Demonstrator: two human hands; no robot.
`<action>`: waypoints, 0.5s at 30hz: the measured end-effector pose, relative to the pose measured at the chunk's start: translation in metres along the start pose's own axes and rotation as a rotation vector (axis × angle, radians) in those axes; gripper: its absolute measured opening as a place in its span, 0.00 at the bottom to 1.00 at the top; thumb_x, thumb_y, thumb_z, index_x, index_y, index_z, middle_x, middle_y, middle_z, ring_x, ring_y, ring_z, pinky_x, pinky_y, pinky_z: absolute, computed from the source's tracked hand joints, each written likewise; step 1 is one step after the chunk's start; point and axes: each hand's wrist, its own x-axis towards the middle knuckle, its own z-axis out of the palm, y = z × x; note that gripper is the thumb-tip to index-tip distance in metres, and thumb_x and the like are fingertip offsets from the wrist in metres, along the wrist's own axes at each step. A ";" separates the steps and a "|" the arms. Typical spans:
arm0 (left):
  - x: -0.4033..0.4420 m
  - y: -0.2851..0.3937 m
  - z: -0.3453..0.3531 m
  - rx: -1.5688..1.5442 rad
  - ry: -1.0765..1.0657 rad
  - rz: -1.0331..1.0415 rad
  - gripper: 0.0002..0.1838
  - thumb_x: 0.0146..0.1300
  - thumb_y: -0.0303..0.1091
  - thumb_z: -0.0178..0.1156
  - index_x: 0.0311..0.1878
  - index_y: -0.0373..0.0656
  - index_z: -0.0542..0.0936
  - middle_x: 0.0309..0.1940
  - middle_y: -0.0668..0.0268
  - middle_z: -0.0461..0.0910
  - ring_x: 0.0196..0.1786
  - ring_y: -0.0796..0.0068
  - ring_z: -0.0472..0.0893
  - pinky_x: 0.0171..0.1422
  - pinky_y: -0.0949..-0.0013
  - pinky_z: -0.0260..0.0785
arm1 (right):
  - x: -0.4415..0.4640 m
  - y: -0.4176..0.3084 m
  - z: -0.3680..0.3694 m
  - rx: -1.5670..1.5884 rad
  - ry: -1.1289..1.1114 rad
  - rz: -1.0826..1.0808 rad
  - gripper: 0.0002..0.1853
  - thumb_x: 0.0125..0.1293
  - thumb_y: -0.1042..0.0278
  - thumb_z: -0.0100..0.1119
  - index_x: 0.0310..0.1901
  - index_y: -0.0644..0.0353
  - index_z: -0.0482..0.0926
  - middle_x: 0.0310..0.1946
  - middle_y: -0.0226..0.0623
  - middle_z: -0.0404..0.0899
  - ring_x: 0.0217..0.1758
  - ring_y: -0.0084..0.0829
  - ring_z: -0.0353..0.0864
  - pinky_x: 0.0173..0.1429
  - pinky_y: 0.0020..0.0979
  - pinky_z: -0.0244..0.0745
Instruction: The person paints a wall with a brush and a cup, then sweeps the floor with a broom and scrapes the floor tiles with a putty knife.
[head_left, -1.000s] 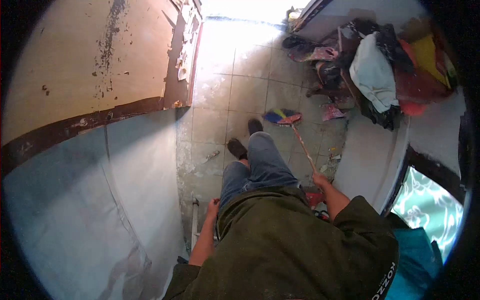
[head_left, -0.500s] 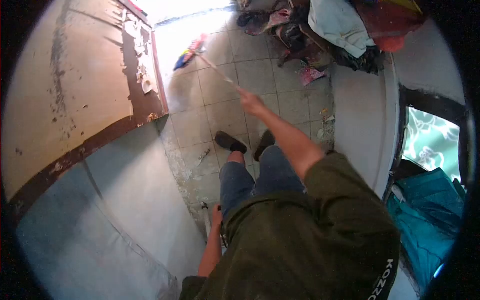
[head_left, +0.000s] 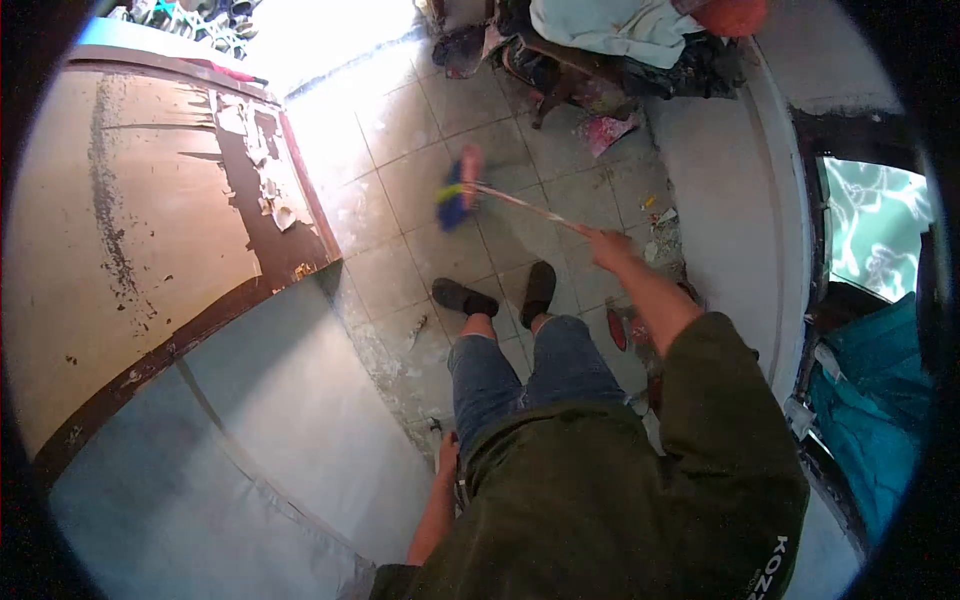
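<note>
A broom (head_left: 460,188) with a blue, yellow and pink head is over the tiled floor (head_left: 400,240), ahead of my feet; its head is blurred. My right hand (head_left: 607,246) is wrapped round the end of its thin handle, which slants from the head down to the right. Beside my left hip hangs my left hand (head_left: 448,453), near a small dark-tipped object on the floor (head_left: 435,425). Its fingers are small and partly hidden, so what it holds, if anything, cannot be made out.
Piled cloths (head_left: 610,30) lie at the upper right above a pink scrap (head_left: 607,133). Debris (head_left: 660,215) lies by the right wall, and a red slipper (head_left: 616,329) is near my right leg. A peeling wooden panel (head_left: 180,200) stands on the left, a teal cloth (head_left: 870,390) on the right.
The broom first swung from the right to the far left, then came back toward the middle, nearer my feet. My right hand has moved right and down since half a second ago. My view has shifted too.
</note>
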 end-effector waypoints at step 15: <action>0.049 0.012 0.043 0.024 0.005 0.143 0.16 0.65 0.33 0.55 0.53 0.36 0.77 0.48 0.51 0.81 0.53 0.53 0.80 0.58 0.56 0.70 | -0.194 0.207 0.063 0.364 0.180 0.095 0.24 0.74 0.58 0.47 0.70 0.34 0.71 0.56 0.52 0.81 0.57 0.52 0.81 0.62 0.44 0.75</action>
